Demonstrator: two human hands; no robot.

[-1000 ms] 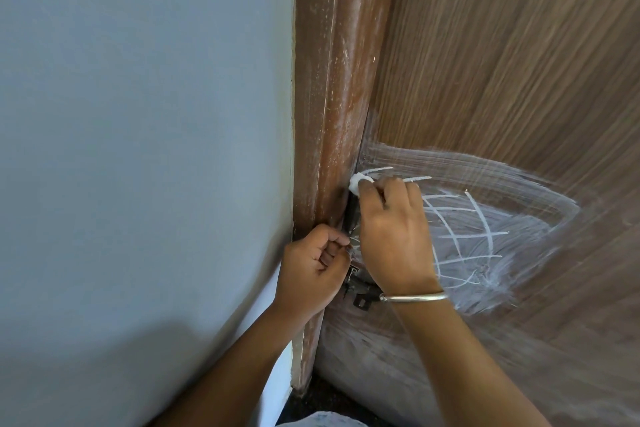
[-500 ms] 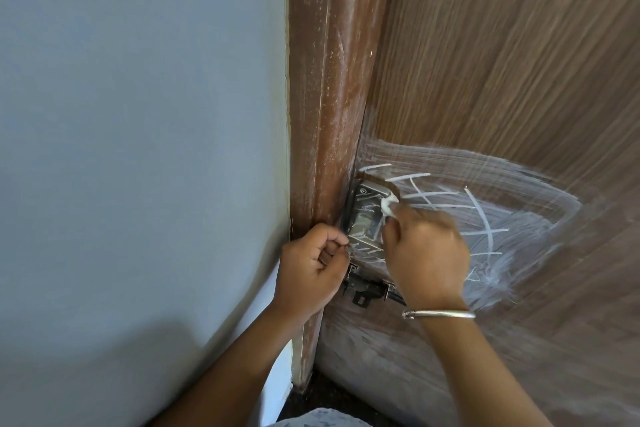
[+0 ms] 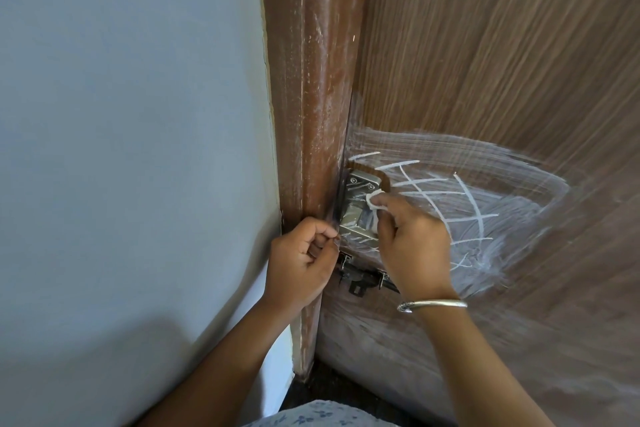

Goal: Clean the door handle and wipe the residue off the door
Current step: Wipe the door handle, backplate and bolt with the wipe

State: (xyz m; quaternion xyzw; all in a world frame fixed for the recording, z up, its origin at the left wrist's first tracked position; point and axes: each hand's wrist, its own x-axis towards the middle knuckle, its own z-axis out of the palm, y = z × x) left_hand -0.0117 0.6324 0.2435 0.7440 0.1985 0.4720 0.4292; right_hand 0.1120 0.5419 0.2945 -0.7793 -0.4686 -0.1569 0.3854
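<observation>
A silver metal door handle plate sits at the left edge of the brown wooden door, streaked with white lines. My right hand, with a silver bangle on the wrist, pinches a small white wad against the plate's right side. My left hand is curled into a fist by the door frame, its fingertips touching the plate's lower left corner. White residue, smeared and in crossed lines, covers the door to the right of the handle.
A reddish-brown door frame runs upright between the door and a pale blue wall. A black latch sits on the door just under the handle plate. More faint white smears spread over the lower door.
My right hand has slid down from the top of the handle plate, uncovering it, and now holds the wad at the plate's right side. My left hand has stayed put.
</observation>
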